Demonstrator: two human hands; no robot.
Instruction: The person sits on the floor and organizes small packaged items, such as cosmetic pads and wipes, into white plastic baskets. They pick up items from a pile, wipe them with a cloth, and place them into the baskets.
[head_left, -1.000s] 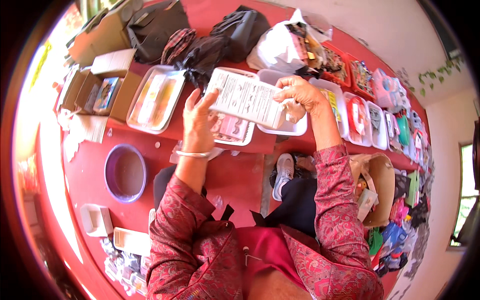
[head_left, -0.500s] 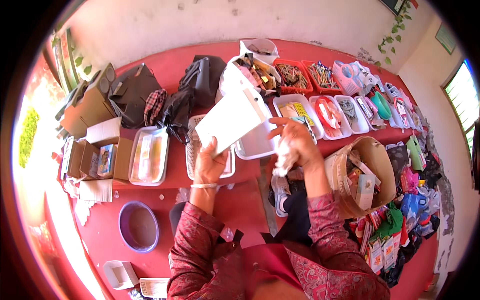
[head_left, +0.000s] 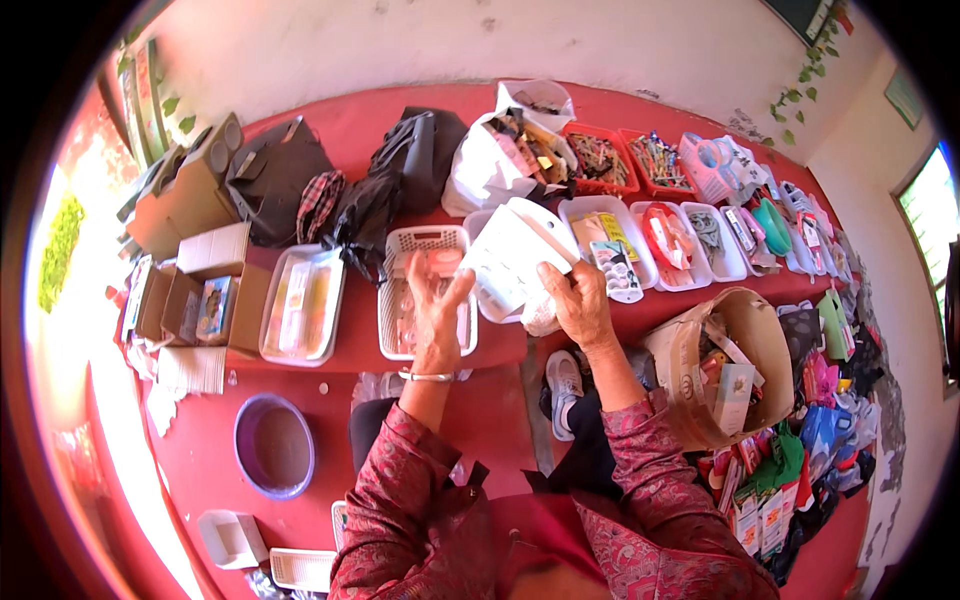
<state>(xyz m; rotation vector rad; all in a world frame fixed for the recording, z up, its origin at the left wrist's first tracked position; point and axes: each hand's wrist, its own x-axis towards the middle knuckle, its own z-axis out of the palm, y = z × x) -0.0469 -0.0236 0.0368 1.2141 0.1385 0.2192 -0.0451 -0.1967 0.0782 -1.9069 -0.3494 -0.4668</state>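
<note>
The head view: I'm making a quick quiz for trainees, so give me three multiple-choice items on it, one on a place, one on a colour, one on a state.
1. Where is the purple basin?
A. lower left, on the red floor
B. on the ledge among the trays
C. inside the brown bag

2. What colour are the person's sleeves?
A. plain white
B. patterned red
C. blue

3. What does the right hand do?
A. hangs empty
B. holds a white sheet
C. grips a shoe

Answers: 1 A, it sits below the ledge; 2 B, both forearms show it; 3 B, the fingers clasp the sheet's edge.
</note>
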